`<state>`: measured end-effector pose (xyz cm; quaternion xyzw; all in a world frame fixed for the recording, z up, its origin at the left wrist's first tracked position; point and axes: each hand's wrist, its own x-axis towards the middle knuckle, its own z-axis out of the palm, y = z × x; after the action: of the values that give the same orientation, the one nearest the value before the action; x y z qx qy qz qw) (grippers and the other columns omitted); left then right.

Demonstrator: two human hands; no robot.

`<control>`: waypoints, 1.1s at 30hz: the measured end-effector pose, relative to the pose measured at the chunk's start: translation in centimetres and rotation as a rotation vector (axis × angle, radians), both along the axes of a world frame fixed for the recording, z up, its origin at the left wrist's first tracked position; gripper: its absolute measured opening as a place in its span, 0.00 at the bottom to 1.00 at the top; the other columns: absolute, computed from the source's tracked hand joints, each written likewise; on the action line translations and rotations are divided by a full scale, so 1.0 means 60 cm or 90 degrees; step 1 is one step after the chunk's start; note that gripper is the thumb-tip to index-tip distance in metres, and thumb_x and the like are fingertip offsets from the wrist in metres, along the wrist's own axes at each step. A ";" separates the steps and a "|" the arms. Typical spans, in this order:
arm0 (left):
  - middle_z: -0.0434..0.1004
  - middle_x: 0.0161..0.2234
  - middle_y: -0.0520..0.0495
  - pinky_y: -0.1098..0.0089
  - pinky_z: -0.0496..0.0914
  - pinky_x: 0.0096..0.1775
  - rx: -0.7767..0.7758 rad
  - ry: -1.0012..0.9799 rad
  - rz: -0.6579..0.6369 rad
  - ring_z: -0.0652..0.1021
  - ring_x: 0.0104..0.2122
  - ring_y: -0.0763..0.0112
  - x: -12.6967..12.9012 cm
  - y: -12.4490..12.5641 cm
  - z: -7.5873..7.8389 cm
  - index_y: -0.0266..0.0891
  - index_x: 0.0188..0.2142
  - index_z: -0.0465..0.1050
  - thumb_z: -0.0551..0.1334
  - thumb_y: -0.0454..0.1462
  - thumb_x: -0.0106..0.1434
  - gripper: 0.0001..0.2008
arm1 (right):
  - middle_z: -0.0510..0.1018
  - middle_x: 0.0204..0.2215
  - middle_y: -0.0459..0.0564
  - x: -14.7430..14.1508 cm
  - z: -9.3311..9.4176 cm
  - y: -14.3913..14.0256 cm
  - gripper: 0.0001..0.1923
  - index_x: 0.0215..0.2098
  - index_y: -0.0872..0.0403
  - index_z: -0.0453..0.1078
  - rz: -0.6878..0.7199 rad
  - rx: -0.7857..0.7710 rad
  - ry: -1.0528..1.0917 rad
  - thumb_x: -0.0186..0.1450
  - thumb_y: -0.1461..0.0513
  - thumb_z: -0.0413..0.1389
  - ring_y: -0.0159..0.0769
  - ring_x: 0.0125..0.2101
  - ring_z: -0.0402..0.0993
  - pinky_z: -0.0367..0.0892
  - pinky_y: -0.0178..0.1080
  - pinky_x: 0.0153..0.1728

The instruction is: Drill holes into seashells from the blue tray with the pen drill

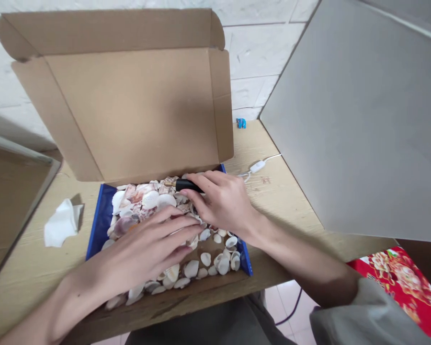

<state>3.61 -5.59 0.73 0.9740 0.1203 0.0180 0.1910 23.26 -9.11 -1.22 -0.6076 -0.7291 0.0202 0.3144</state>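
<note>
A shallow cardboard box (96, 220) with blue sides holds many seashells (165, 201), white, cream and purplish. My right hand (226, 201) is over the box's right half, closed around a mini hand drill (188, 185) with a black barrel. Its brass-coloured tip points left, over the shells at the back. My left hand (161, 239) reaches across the middle of the box, palm down, fingers stretched out and slightly apart over the shells. Whether its fingertips touch a shell is hidden from this angle.
The box's raised lid (136, 110) leans toward the white wall. A white cord switch (257, 166) and a blue wrapper (241, 123) lie on the wooden table (290, 201). Crumpled tissue (62, 224) is at left, a grey panel (359, 120) at right, and a red floral package (398, 282) lower right.
</note>
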 end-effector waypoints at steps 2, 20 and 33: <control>0.75 0.51 0.50 0.64 0.69 0.52 -0.042 0.011 0.018 0.72 0.52 0.62 -0.004 0.007 0.006 0.47 0.56 0.69 0.59 0.35 0.68 0.17 | 0.79 0.30 0.49 0.000 0.000 0.000 0.18 0.45 0.56 0.74 0.001 0.006 -0.001 0.70 0.54 0.48 0.33 0.30 0.74 0.63 0.35 0.30; 0.78 0.45 0.49 0.63 0.65 0.56 -0.020 -0.182 0.165 0.75 0.46 0.68 -0.044 0.037 -0.011 0.42 0.48 0.74 0.54 0.26 0.66 0.17 | 0.80 0.30 0.49 -0.002 0.002 0.002 0.16 0.44 0.57 0.74 -0.010 0.051 0.026 0.69 0.56 0.50 0.32 0.30 0.75 0.66 0.34 0.31; 0.72 0.54 0.45 0.58 0.62 0.57 0.000 -0.096 0.093 0.65 0.56 0.58 -0.046 0.046 -0.016 0.41 0.55 0.69 0.63 0.39 0.66 0.19 | 0.80 0.29 0.49 -0.005 0.005 0.004 0.13 0.43 0.59 0.73 -0.014 0.057 0.049 0.68 0.58 0.53 0.32 0.28 0.76 0.67 0.35 0.28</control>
<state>0.84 -2.84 -0.24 0.9585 0.1766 0.1049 0.1977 22.97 -8.84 -0.94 -0.5996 -0.7099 0.0076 0.3694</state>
